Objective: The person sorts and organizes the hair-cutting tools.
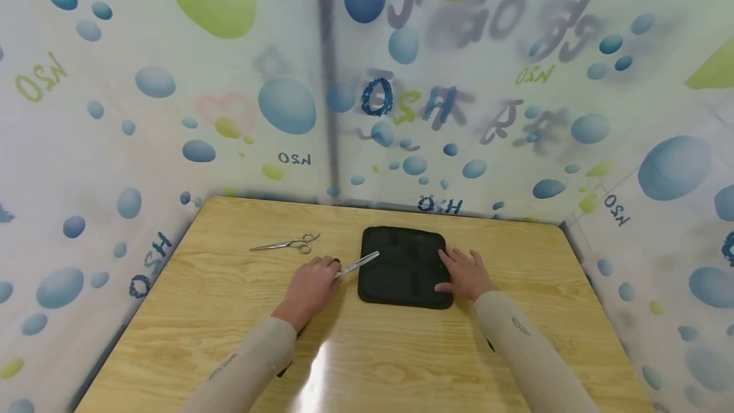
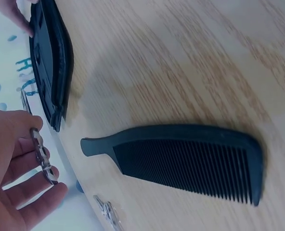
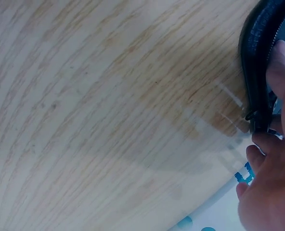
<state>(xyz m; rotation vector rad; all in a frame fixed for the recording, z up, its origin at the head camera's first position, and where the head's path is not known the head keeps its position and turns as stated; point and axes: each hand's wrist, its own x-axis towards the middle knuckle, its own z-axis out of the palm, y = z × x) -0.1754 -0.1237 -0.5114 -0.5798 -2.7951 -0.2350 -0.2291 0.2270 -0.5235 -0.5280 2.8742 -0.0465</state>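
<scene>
My left hand [image 1: 312,285] holds a pair of silver scissors [image 1: 360,263], the blades pointing over the left part of a black zip case [image 1: 404,273]. In the left wrist view the scissors' handle [image 2: 42,156] lies across the fingers. At the case's right side, my right hand [image 1: 467,276] grips the edge. The right wrist view shows the thumb [image 3: 279,72] on the zipped rim, other fingers at the outer side. A black comb [image 2: 186,161] with a handle lies on the table near the left wrist. The case's inside is hidden.
A second pair of silver scissors [image 1: 287,244] lies on the wooden table [image 1: 390,362], left of the case. Behind the table and at both sides stand pale walls [image 1: 275,30] printed with blue and green drops.
</scene>
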